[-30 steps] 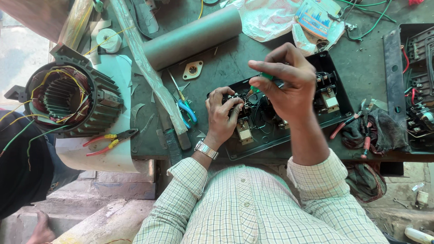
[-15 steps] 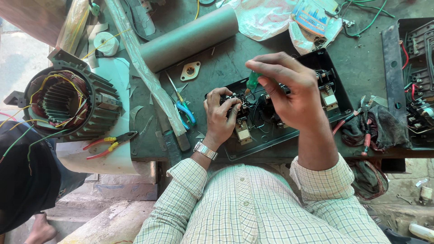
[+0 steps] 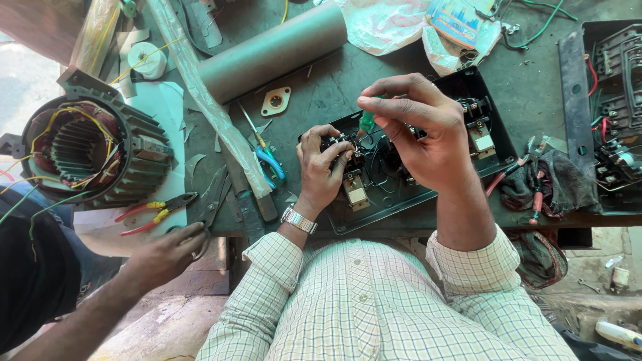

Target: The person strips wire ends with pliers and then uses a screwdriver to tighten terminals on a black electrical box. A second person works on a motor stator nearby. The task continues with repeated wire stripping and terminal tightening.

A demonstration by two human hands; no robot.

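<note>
**Both hands on the black switch box**

Nearest you: checked shirt sleeves, a wristwatch (image 3: 298, 219) on your L wrist. Your left hand (image 3: 322, 167) is curled, fingertips pinching a small black component w/ wires inside the open black switch box (image 3: 401, 200), which lies flat on the dark workbench (image 3: 535, 100) right in front of you. Your right hand (image 3: 418, 134) sits above the box's middle, thumb and fingers clamped on a green-handled screwdriver (image 3: 367, 120) pointing down toward the part your L hand holds.

To your L, at the bench edge: a co-worker's hand (image 3: 170, 251) reaches in, fingers closed on sth metal; can't tell what. Just past it, red-and-yellow pliers (image 3: 152, 212) on white paper. Blue-handled scissors (image 3: 267, 160) lie just L of the box.

Further out: ribbed motor stator (image 3: 80, 150) w/ yellow and green wires at far L, a grey cylinder (image 3: 274, 50) across the bench top, a small metal flange plate (image 3: 275, 101) below it, a tape roll (image 3: 147, 60) top L. R side: red-handled tool on a dark rag (image 3: 555, 184), second black panel (image 3: 612, 113) w/ wiring.
</note>
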